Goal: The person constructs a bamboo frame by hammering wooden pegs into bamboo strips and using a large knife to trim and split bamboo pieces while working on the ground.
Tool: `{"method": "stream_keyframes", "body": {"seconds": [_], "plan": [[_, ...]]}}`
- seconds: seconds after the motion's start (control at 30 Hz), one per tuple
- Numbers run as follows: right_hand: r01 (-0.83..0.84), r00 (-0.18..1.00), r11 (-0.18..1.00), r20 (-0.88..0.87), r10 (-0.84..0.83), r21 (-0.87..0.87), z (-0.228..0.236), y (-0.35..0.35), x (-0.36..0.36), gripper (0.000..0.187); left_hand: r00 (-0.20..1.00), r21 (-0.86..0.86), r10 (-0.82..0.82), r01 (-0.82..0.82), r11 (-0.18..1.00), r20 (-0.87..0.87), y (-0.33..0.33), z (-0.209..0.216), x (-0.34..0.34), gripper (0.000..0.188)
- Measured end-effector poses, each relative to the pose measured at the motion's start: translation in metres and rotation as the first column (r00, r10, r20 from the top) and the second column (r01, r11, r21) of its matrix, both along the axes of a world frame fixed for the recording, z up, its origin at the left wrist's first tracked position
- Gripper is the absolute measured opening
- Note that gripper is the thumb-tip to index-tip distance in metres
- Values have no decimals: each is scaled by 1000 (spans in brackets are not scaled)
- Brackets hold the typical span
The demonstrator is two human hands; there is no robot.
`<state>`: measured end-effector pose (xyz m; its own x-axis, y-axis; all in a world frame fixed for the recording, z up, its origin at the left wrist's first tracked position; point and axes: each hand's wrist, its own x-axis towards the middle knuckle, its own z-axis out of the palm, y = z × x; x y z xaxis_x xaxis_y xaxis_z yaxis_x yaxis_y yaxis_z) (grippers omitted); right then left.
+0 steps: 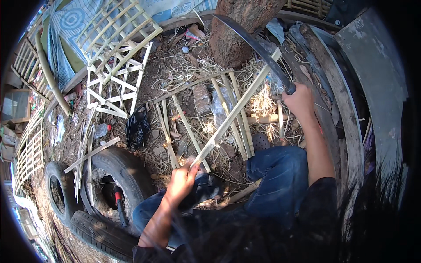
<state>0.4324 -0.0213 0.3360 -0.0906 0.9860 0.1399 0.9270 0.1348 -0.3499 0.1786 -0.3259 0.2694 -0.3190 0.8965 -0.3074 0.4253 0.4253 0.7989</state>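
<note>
Head view: sits with knees bent in blue jeans (280, 171). Grips the near end of a pale bamboo strip (241, 102) in the left hand (179, 180), with fingers closed firmly round it. Clasps the dark handle (290, 89) of a long curved blade (253, 40) in the right hand (300, 103), again with fingers wrapped tight. Slants the strip away from left to right over the ground, and crosses its far end with the blade; cannot tell whether touching. Has beside the left knee a large tyre (130, 164), with a red-and-black tool (118, 201) in its opening. Shows beyond the knees several loose strips (186, 122) reaching to a crosspiece (193, 85), among pale shavings (263, 103). Shows close by a brick (201, 99) and a black plastic bag (138, 127). Shows farther off a thick tree trunk (232, 44) and, to the left, a bamboo lattice (116, 72) near a patterned blue cloth (70, 22)
</note>
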Motion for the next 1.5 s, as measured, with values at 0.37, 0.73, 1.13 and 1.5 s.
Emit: {"method": "stream_keyframes", "body": {"seconds": [0.37, 0.73, 1.13, 1.5], "plan": [[-673, 739, 739, 5, 673, 2, -1, -48, -54, 15, 996, 69, 37, -31, 997, -80, 5, 0, 14, 33], [-497, 855, 867, 190, 483, 32, 16, -31, -39, 19, 997, 111, 25, -32, 993, 70, 14, 15, 14, 38], [-114, 960, 993, 256, 116, -19, 17, -2, -1, 22, 1000, -8, -25, 25, 1000, 6, -4, -7, -6, 34], [-353, 915, 936, 209, 345, -2, 9, -11, -25, 19, 985, 65, -23, 34, 997, -168, 1, -3, -2, 24]]}}
